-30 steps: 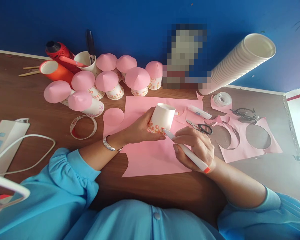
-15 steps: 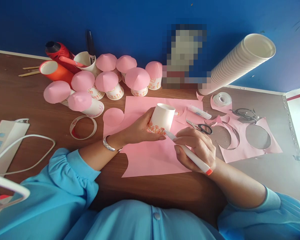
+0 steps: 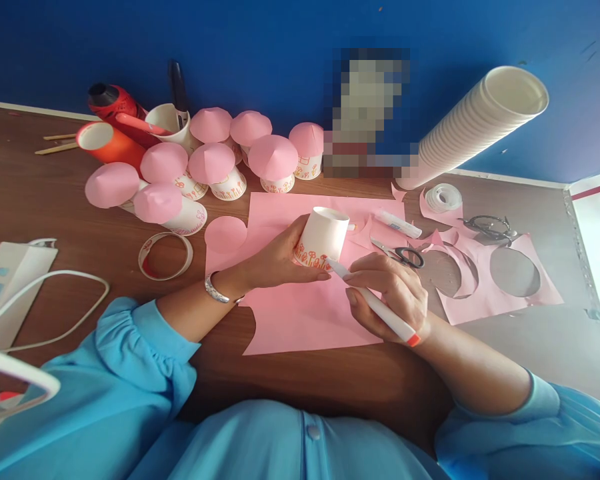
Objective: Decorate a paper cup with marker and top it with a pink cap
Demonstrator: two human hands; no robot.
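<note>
Tabletop meets wall at far edge; left hand grips cup, right hand marker.

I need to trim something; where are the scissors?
In the head view, the scissors lie right of centre, just beyond the right hand.

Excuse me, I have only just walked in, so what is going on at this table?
A person's left hand steadies a tapered white paper cup above a large pink paper sheet. Their right hand grips a white marker with an orange end, its tip at the orange-red flowers drawn along the cup's lower part. Beyond the left arm, decorated white cups topped with pink paper cones are grouped near the blue wall.
</note>
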